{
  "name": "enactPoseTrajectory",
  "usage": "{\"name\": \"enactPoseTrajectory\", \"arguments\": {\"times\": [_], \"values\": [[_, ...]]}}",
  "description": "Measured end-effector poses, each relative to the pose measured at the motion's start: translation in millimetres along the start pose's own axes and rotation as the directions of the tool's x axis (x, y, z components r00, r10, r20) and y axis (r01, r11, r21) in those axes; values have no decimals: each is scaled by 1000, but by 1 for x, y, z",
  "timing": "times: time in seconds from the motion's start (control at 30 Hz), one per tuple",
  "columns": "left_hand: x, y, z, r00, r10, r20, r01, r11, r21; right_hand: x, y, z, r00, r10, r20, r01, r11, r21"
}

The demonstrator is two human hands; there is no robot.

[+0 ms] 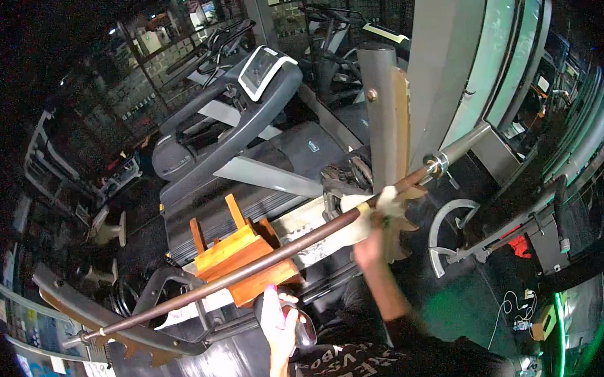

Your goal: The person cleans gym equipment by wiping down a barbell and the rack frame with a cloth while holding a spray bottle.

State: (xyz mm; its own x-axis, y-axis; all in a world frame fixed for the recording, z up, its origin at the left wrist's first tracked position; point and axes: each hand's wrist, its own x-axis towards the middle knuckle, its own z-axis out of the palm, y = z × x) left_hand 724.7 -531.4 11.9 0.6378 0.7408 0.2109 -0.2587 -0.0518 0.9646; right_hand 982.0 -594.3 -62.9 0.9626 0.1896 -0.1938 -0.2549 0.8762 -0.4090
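A long barbell (285, 254) runs diagonally across the view, resting on the notched uprights of a rack. My right hand (371, 252) is closed on a white cloth (357, 228), which is pressed around the bar near its right end; the hand is slightly blurred. Below the middle of the bar, my left hand (280, 329) grips a dark bottle (304, 329) with a rounded body. Its top is partly hidden by the fingers, and a pink spot shows there. Just behind the bar stands an orange-brown wooden piece (233, 255) with upright slats.
The right rack upright (382, 114) rises beside the bar's end, and the left rack upright (81, 306) supports the other end. A treadmill (244, 150) stands behind. White cables (510, 307) lie on the floor at right, near a cardboard box (545, 322).
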Motion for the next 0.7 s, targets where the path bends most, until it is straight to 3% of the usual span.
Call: {"name": "enactPoseTrajectory", "arguments": {"times": [0.07, 0.13, 0.2, 0.23, 0.27, 0.3, 0.33, 0.37, 0.4, 0.43, 0.5, 0.57, 0.63, 0.67, 0.7], "values": [[4, 0, 7, 999, 16, 30, -16, 1000, 13, -20, 33, -17, 989, -69, 128, 75, 996, -42], [8, -3, 11, 998, 28, 57, -30, 999, 30, -71, 36, 18, 993, -61, 103, 83, 971, -222], [12, -10, 14, 992, 86, 91, -89, 996, 26, -98, 27, 8, 924, 351, 152, -272, 881, -386], [15, -6, 17, 992, 84, 99, -87, 996, 28, -94, 28, -2, 867, 446, 221, -327, 845, -423], [20, -1, 21, 977, 159, 145, -184, 966, 180, -84, 27, -15, 869, 443, 219, -326, 848, -419], [23, 3, 24, 953, 226, 199, -282, 904, 321, -71, 24, -32, 861, 436, 263, -340, 877, -341], [22, 2, 26, 953, 228, 200, -283, 904, 321, -67, 14, -25, 850, 426, 309, -354, 897, -263], [21, 1, 29, 972, 163, 169, -197, 959, 205, -59, 3, -17, 947, 271, 174, -227, 945, -237], [20, 0, 31, 985, 95, 145, -108, 991, 84, -37, -7, -32, 962, 253, 101, -233, 956, -177], [21, 1, 33, 979, 122, 163, -132, 990, 47, 5, -12, -78, 978, 107, 177, -64, 971, -232], [23, -3, 34, 979, 91, 180, -97, 995, 24, 35, -49, -38, 980, -106, -169, 39, 932, -360], [24, -4, 38, 978, 59, 199, -61, 998, 1, 42, -47, -31, 973, -89, -213, -21, 885, -466], [30, -2, 48, 966, 84, 244, -90, 996, 13, 15, -32, 5, 971, -236, -38, 192, 867, -460], [33, 0, 53, 966, 90, 244, -95, 995, 11, 28, -8, -34, 981, -188, 42, 185, 861, -473], [36, 1, 58, 960, 85, 267, -91, 996, 10, 4, -3, -31, 992, -117, 40, 121, 863, -491]]}}
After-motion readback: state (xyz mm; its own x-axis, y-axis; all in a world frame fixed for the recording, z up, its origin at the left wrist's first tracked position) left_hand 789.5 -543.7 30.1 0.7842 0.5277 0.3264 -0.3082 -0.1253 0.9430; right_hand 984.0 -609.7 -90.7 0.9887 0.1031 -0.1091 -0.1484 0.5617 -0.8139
